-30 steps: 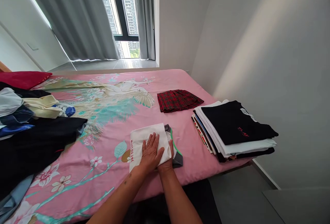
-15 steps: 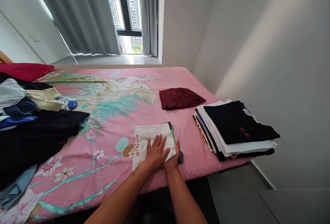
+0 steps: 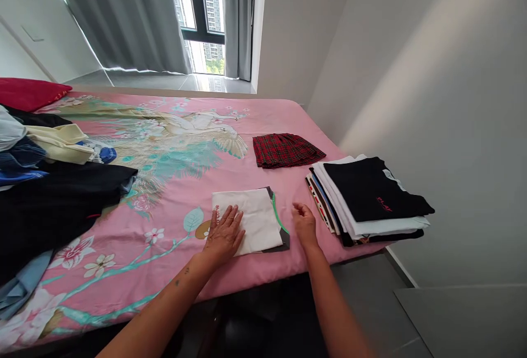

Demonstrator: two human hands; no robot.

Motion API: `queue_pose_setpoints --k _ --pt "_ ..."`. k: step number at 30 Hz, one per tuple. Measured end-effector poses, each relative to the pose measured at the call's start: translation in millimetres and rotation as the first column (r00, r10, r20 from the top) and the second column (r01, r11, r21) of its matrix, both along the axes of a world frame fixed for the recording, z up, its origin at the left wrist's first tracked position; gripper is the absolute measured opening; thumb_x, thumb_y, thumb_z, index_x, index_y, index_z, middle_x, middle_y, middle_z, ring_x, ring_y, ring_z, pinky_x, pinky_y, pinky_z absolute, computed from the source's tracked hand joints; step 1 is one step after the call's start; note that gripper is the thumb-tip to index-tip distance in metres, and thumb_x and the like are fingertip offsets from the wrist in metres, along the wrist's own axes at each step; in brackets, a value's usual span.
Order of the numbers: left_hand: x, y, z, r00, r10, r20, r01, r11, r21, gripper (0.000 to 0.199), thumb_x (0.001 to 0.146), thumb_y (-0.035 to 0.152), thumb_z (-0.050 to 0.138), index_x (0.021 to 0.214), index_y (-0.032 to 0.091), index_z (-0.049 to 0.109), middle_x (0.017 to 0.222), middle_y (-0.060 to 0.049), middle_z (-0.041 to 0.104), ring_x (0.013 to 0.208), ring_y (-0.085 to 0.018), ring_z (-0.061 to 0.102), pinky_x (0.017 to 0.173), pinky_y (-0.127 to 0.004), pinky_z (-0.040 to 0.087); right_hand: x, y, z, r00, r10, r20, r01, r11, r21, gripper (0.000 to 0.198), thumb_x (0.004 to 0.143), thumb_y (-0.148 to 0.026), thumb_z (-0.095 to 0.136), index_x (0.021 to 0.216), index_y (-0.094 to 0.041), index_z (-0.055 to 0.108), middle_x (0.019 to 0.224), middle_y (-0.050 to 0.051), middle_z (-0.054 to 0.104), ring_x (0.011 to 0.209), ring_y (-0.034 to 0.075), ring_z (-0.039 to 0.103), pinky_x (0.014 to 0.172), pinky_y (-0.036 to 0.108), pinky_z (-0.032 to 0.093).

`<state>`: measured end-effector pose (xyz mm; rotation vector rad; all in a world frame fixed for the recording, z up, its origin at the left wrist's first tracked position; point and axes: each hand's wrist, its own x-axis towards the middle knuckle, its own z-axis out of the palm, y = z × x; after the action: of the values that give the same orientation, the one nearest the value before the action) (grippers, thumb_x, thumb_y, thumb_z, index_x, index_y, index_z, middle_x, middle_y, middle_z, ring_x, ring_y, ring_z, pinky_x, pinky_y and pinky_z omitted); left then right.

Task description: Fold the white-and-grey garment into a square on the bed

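A folded white garment (image 3: 258,218) with red lettering and a dark, green-edged border lies near the front edge of the bed. My left hand (image 3: 225,233) rests flat on its left part, fingers spread, covering much of the lettering. Just right of the garment, apart from it, my right hand (image 3: 303,223) hovers over or touches the sheet with its fingers partly curled; nothing shows in it. Beyond the garment lies a folded red plaid skirt (image 3: 286,150). A stack of folded clothes, topped by a black T-shirt (image 3: 370,190), stands to the right of my right hand.
Unfolded clothes, among them a large black garment (image 3: 53,204) and a cream one (image 3: 61,141), are heaped at the left. A red pillow (image 3: 31,93) lies behind them. The pink floral bedsheet (image 3: 173,286) covers the bed; a wall (image 3: 444,127) borders the right.
My right hand has let go of the garment's right side and moved right. My left hand has slid left over the garment, which now lies flatter. The view has tilted down slightly.
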<state>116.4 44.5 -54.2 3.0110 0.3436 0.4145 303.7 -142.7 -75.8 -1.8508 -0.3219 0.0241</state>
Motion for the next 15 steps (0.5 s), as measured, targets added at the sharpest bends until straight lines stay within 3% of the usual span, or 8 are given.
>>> queue_pose_setpoints --k 4,8,12,15 --pt "3.7 -3.5 -12.6 0.998 0.028 -0.057 -0.028 1.000 -0.001 0.051 0.087 0.046 0.041 0.131 0.020 0.048 0.145 -0.010 0.034 0.136 -0.028 0.025 0.113 -0.055 -0.003 18.4 22.6 -9.6 0.989 0.050 0.137 -0.022 0.981 -0.195 0.036 0.070 -0.026 0.054 0.104 -0.017 0.064 0.108 0.012 0.053 0.103 0.024 0.045 0.097 0.040 0.034" --pt "4.5 -4.4 -21.3 0.994 0.033 -0.101 -0.035 0.999 -0.017 0.056 0.087 0.050 0.039 0.134 0.021 0.044 0.146 -0.010 0.031 0.137 -0.026 0.023 0.113 -0.053 -0.008 37.5 35.2 -15.7 0.982 0.103 0.158 -0.041 0.936 -0.350 0.025 0.074 -0.027 0.054 0.095 -0.019 0.065 0.100 0.011 0.053 0.101 0.025 0.042 0.096 0.040 0.032" --pt "3.7 -4.5 -20.8 0.994 0.037 -0.103 -0.039 0.999 -0.019 0.055 0.088 0.050 0.037 0.135 0.022 0.043 0.147 -0.009 0.029 0.138 -0.026 0.022 0.112 -0.053 -0.009 47.1 36.9 -17.7 0.979 0.157 0.127 -0.092 0.908 -0.410 0.018 0.081 -0.029 0.046 0.078 -0.018 0.061 0.092 0.010 0.053 0.097 0.023 0.042 0.092 0.038 0.032" --pt "3.8 -5.2 -19.5 0.995 0.044 -0.093 -0.046 0.999 -0.014 0.055 0.088 0.050 0.037 0.135 0.022 0.043 0.147 -0.008 0.029 0.138 -0.027 0.022 0.112 -0.054 -0.009 39.4 23.7 -9.2 0.965 0.250 0.080 -0.200 0.898 -0.391 0.017 0.080 -0.031 0.046 0.072 -0.018 0.056 0.084 0.007 0.053 0.087 0.020 0.045 0.085 0.033 0.036"
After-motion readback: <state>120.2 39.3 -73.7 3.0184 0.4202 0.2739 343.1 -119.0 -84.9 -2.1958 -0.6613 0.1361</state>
